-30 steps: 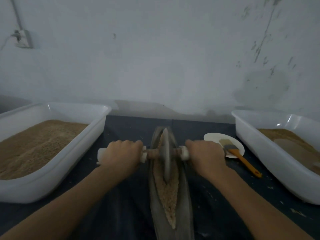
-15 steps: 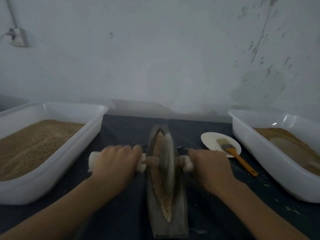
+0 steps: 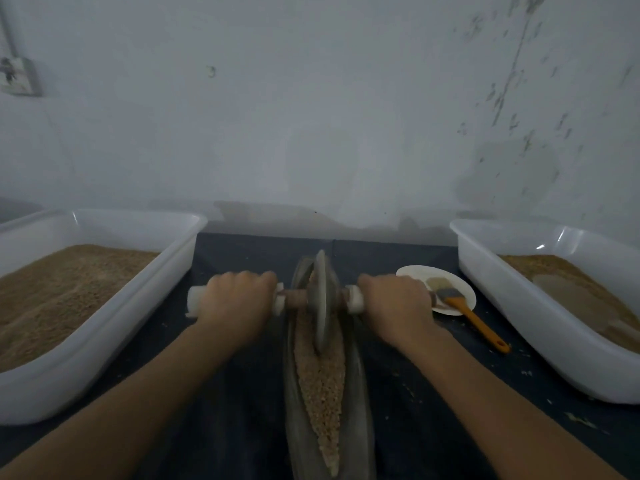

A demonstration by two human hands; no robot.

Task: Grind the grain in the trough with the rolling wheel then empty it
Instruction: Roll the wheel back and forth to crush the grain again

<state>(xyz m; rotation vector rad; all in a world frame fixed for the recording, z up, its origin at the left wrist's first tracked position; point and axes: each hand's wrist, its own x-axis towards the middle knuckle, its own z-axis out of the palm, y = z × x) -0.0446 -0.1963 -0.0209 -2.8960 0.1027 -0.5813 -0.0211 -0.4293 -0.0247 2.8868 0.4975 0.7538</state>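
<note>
A narrow grey boat-shaped trough (image 3: pixel 360 403) lies lengthwise on the dark table, filled with tan grain (image 3: pixel 322 386). The grey rolling wheel (image 3: pixel 321 303) stands upright in the trough's far half, on a wooden axle with white handle ends. My left hand (image 3: pixel 235 303) grips the left handle and my right hand (image 3: pixel 398 303) grips the right handle. Both sets of fingers are curled over the axle, which hides most of the handles.
A large white tub (image 3: pixel 114 327) of tan grain sits at the left and another white tub (image 3: pixel 519 327) with browner meal at the right. A white plate (image 3: pixel 415 275) with an orange-handled brush (image 3: pixel 467 313) lies beside my right hand. A grey wall stands close behind.
The wheel rolled toward me along the trough half a second ago and has now rolled back to the far half. Both hands kept their grip on the handles.
</note>
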